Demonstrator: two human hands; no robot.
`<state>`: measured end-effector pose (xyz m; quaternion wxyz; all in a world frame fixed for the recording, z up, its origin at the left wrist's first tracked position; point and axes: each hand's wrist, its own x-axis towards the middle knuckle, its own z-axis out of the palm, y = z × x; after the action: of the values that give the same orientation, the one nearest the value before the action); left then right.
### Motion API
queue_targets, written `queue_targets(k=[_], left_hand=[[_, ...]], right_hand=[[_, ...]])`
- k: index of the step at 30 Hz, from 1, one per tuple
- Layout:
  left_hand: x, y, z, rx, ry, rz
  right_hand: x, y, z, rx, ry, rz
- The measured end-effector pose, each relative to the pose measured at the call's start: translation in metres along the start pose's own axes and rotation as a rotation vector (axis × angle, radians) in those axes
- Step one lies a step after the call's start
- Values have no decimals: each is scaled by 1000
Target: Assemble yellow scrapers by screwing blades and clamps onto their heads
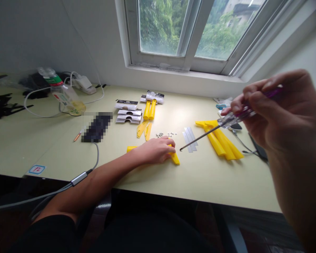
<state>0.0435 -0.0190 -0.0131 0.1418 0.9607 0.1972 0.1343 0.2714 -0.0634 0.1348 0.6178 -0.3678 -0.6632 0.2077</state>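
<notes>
My right hand (pixel 281 102) is raised at the right, fingers closed round the clear and purple handle of a screwdriver (pixel 200 136). Its shaft points down and left, and a small dark piece, perhaps a screw, shows at the tip. Low on the table, my left hand (pixel 159 149) is wrapped over a yellow plastic scraper handle (pixel 175 159), pressing it to the tabletop; the fingers hide its middle. Just beyond that hand lie several small screws (pixel 159 135) and white nuts (pixel 171 134). Flat metal blades (pixel 190 138) lie right of the screwdriver tip.
More yellow scraper handles (pixel 222 142) lie at the right. Two yellow flat plates (pixel 147 131), packaged yellow scrapers (pixel 152 109) and folded card sleeves (pixel 128 112) sit farther back. A tilted bottle (pixel 68 96), a blurred dark phone-like object (pixel 97 128) and a cable (pixel 79 178) are left.
</notes>
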Motion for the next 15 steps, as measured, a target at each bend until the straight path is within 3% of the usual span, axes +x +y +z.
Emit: queue_targets(k=[5, 11, 15], left_hand=[[1, -3, 3, -71, 17, 9], [2, -7, 0, -226, 51, 30], [2, -2, -2, -192, 29, 84]], right_hand=[[4, 15, -6, 70, 28, -21], [12, 29, -10, -20, 107, -65], [20, 43, -6, -29, 94, -33]])
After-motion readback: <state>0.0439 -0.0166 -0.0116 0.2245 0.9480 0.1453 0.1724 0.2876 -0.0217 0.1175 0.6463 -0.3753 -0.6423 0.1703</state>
